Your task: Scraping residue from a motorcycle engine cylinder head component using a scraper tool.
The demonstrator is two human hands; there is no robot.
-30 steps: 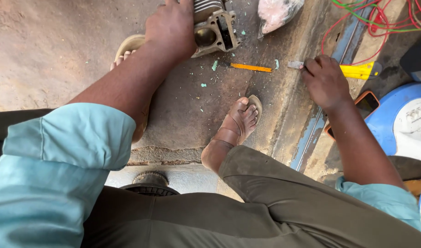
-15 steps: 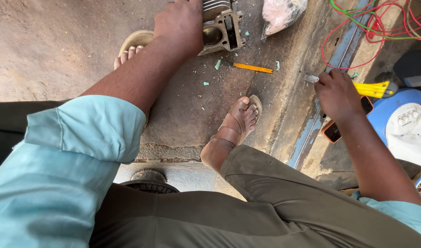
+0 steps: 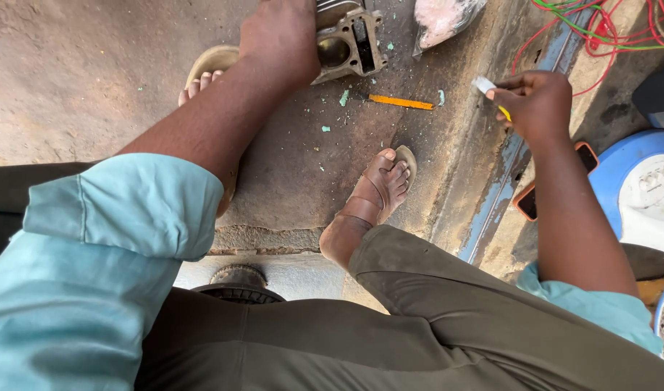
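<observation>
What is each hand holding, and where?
Left hand grips the metal engine cylinder by its side. Right hand holds a yellow-handled tool near its tip.

A clear plastic bag [image 3: 442,18] of pinkish stuff lies on the ground at top. An orange-cased phone [image 3: 529,199] lies by the blue rail, screen dark

floor [image 3: 86,80]: dusty brown concrete | engine cylinder [image 3: 346,40] resting on it under the left fingers | orange strip [image 3: 401,102] between both hands' fingers | green flakes [image 3: 343,98] nearby | plastic bag [image 3: 440,18] | red and green wires [image 3: 600,32] beyond right fingers
</observation>
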